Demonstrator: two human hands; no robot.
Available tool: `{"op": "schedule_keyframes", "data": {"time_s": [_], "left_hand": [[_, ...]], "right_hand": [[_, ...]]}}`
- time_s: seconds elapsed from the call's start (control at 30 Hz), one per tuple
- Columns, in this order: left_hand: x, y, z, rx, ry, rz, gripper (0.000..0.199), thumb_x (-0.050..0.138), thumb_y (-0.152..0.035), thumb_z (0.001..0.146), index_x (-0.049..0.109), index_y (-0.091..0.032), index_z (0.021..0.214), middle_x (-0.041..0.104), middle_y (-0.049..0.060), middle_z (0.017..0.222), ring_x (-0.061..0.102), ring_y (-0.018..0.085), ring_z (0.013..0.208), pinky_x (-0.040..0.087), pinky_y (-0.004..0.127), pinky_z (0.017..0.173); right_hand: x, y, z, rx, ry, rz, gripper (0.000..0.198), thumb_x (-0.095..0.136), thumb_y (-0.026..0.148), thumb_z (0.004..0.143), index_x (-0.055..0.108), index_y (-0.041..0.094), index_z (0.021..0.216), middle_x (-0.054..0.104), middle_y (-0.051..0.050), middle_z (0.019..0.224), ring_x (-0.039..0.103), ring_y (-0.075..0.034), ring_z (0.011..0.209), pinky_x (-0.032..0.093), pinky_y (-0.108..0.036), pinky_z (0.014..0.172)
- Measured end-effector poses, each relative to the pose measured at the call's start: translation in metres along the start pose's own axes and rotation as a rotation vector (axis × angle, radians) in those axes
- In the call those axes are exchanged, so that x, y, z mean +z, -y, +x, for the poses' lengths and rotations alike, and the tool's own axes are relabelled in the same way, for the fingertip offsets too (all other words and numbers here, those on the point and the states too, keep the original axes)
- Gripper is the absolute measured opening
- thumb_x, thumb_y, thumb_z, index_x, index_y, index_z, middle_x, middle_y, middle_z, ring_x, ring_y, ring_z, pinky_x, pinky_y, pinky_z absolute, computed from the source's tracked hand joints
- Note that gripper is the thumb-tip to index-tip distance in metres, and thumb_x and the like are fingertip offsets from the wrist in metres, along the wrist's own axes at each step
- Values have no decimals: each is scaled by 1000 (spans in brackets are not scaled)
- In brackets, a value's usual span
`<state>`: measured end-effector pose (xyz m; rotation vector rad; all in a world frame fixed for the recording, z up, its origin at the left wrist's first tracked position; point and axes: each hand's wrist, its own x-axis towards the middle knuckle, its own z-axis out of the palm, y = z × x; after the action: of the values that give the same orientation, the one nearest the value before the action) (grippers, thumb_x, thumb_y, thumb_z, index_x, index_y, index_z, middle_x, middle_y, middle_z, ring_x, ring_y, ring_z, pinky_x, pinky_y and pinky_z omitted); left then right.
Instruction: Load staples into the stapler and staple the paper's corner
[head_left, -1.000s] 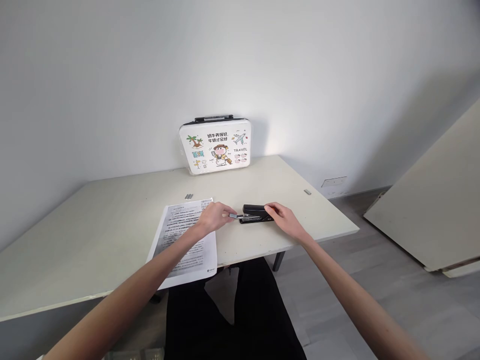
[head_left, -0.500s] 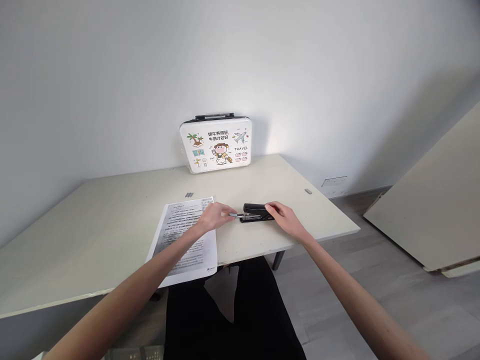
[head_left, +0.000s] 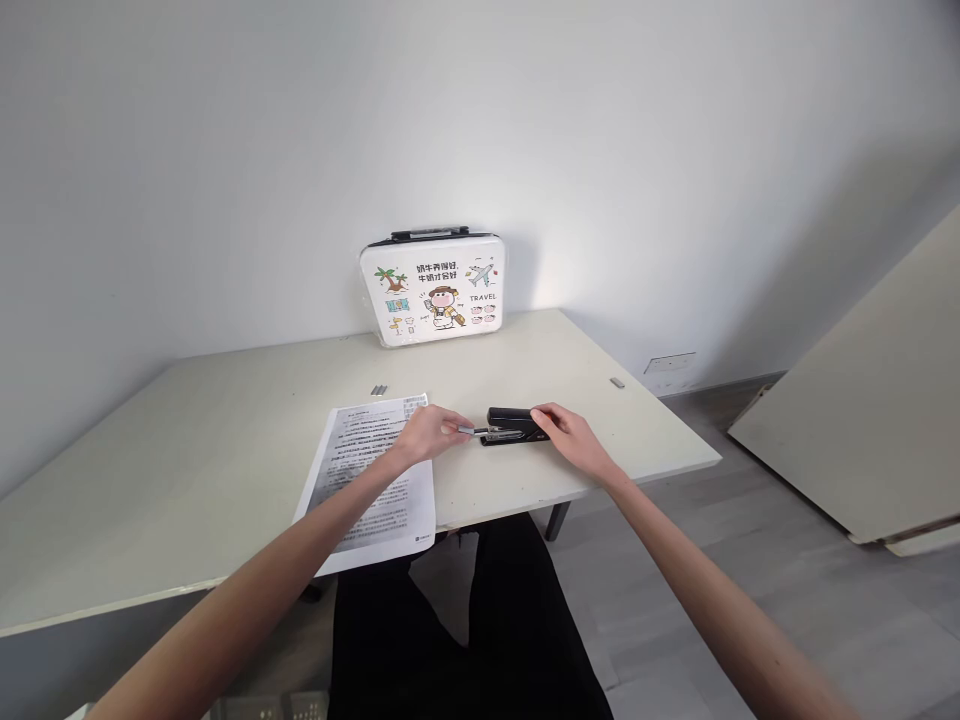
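A black stapler (head_left: 510,417) lies on the table with its front end pointing left and a metal rail showing between its top and base. My right hand (head_left: 568,432) is closed around its rear end. Between the pinched fingers of my left hand (head_left: 427,437) is a small grey strip of staples (head_left: 466,430), held at the stapler's front end. Whether the strip touches the rail I cannot tell. Under my left wrist lies a printed sheet of paper (head_left: 382,510), partly covered by the forearm and reaching over the table's front edge.
A white cartoon-printed case (head_left: 442,290) with a black handle stands against the wall. Several grey staple strips (head_left: 379,390) lie behind the paper, and a small grey piece (head_left: 616,382) is near the right edge of the pale table (head_left: 187,450).
Almost nothing differs. Both hands, the stapler and the staple strip keep their places, with only a very slight shift of the whole view.
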<state>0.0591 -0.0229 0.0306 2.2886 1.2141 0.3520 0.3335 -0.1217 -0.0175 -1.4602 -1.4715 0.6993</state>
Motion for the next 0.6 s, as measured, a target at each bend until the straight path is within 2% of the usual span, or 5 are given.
{"op": "schedule_keyframes", "data": {"time_s": [0.27, 0.43, 0.6], "left_hand": [[6, 1, 0, -16, -18, 14, 29, 76, -40, 82, 85, -31, 108, 83, -1, 95, 78, 26, 100, 57, 32, 94], [12, -3, -4, 3, -21, 13, 30, 78, -41, 82, 84, -30, 110, 82, 0, 111, 76, 27, 108, 55, 32, 98], [4, 6, -19, 53, -41, -12, 35, 78, -45, 85, 82, -27, 114, 82, 1, 113, 74, 27, 109, 55, 33, 97]], "right_hand": [[0, -4, 0, -9, 1, -9, 48, 50, 69, 99, 72, 26, 103, 76, -5, 101, 65, -25, 91, 50, -38, 84], [0, -2, -1, -1, -3, 0, 47, 50, 68, 99, 72, 26, 102, 75, -5, 101, 65, -25, 91, 50, -37, 84], [0, -1, 0, -3, 0, 5, 48, 50, 68, 98, 72, 26, 103, 75, -6, 101, 64, -25, 90, 49, -37, 83]]}}
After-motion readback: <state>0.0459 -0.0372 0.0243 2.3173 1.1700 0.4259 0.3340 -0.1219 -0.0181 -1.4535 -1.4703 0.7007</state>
